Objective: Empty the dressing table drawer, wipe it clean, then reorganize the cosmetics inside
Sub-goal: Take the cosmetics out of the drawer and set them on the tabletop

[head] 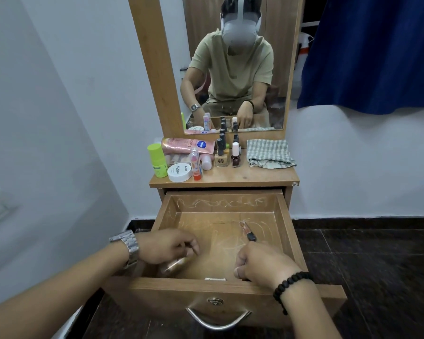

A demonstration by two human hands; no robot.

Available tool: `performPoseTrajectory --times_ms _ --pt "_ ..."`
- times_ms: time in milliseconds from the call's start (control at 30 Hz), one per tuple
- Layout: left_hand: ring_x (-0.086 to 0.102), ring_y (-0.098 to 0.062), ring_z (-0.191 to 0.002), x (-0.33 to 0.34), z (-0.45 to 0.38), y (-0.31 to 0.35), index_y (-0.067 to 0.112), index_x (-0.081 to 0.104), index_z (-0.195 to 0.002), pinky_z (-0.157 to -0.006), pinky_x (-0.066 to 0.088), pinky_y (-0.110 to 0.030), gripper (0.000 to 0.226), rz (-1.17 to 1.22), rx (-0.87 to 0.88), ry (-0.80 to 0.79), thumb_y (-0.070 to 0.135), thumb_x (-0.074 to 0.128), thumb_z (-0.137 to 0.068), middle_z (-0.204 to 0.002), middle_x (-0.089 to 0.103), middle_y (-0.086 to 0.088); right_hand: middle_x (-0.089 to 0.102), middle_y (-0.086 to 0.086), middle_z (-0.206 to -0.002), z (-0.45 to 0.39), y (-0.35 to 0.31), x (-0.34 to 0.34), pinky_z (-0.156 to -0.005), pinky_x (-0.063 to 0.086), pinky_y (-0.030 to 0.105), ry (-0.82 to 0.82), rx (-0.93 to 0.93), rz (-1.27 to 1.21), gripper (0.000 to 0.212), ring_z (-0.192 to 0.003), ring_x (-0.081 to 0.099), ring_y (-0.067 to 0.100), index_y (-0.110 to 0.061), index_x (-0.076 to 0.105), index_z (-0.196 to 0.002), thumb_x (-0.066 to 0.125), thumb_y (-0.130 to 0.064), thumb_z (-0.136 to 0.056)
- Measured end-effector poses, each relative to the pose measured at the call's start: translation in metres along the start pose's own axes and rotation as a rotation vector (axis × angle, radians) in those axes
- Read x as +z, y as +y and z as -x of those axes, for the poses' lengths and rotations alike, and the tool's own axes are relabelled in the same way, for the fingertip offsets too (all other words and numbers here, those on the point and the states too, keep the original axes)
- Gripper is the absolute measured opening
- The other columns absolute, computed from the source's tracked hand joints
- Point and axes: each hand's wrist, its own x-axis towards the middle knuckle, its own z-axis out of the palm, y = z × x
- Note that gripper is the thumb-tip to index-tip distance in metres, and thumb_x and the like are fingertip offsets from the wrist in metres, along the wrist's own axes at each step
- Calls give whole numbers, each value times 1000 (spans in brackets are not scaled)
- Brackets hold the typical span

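Observation:
The wooden drawer stands pulled out below the dressing table top. Inside it, my left hand is closed around a gold lipstick tube near the front left corner. My right hand grips a clear lip-gloss tube with a black cap that points toward the back of the drawer. The drawer floor shows pale scratch marks and no other items. On the table top stand a green bottle, a white round jar, a pink tube and several nail polish bottles.
A folded checked cloth lies at the right of the table top. A mirror rises behind it, reflecting the person. White wall is on the left, a blue curtain on the right, dark tiled floor below.

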Motion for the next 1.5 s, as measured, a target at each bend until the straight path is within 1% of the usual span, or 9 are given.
performPoseTrajectory --times_ms 100,267,433,633,767,900,1100,1267,1500 --pt "56 -4 -84 -15 3 5 24 58 -111 -75 43 -12 15 96 40 127 23 51 -98 -95 57 13 67 7 -113 -2 2 3 -89 53 33 30 17 -43 23 -102 64 23 -10 69 -104 57 -25 -94" --pt "54 2 -72 -35 -1 19 15 59 -108 -67 49 -15 13 324 125 313 17 53 -97 -92 57 0 66 5 -114 1 -3 -1 -92 53 32 52 -3 -54 20 -103 63 19 -11 72 -102 59 -23 -93" --pt "62 -7 -84 -44 -1 33 12 62 -114 -83 56 -28 20 462 174 380 17 57 -94 -92 61 1 66 6 -115 4 -7 -2 -87 51 27 39 -28 -45 23 -107 61 19 -10 71 -108 59 -24 -94" --pt "65 -6 -81 -65 0 65 5 65 -109 -74 54 -19 20 501 255 445 13 62 -91 -97 63 -7 61 0 -117 2 1 1 -85 45 26 81 -57 -124 27 -96 54 5 -19 64 -114 63 -34 -91" --pt "66 -11 -81 -62 -1 72 4 64 -108 -75 54 -22 18 672 299 457 8 61 -90 -92 66 -4 62 -10 -113 -2 5 -3 -77 52 25 276 -152 -570 43 -95 61 7 -31 50 -121 68 -43 -84" --pt "66 -10 -81 -50 -4 63 7 64 -106 -72 52 -19 16 830 261 446 8 61 -90 -91 69 -2 71 4 -101 4 -1 -16 -66 55 21 421 -319 -1135 27 -80 69 9 -21 55 -117 64 -19 -92" --pt "64 -10 -95 -42 -6 58 18 67 -100 -90 52 -28 16 370 264 484 21 71 -85 -99 68 5 68 -7 -75 9 -1 -19 -61 52 22 684 -360 -1128 8 -68 61 6 -22 65 -97 67 -20 -89" --pt "57 -2 -87 -33 -11 79 23 63 -99 -72 42 -9 19 19 347 628 28 72 -83 -90 64 13 69 -11 -78 15 -9 -18 -56 45 13 816 -341 -839 8 -67 62 2 -31 63 -89 70 -30 -85" --pt "65 -2 -76 -58 -17 85 27 49 -124 -70 56 -27 42 -51 320 722 17 66 -86 -91 60 16 66 -20 -93 13 -5 -22 -76 57 30 823 -343 -940 24 -87 64 -2 -36 56 -110 65 -35 -88"
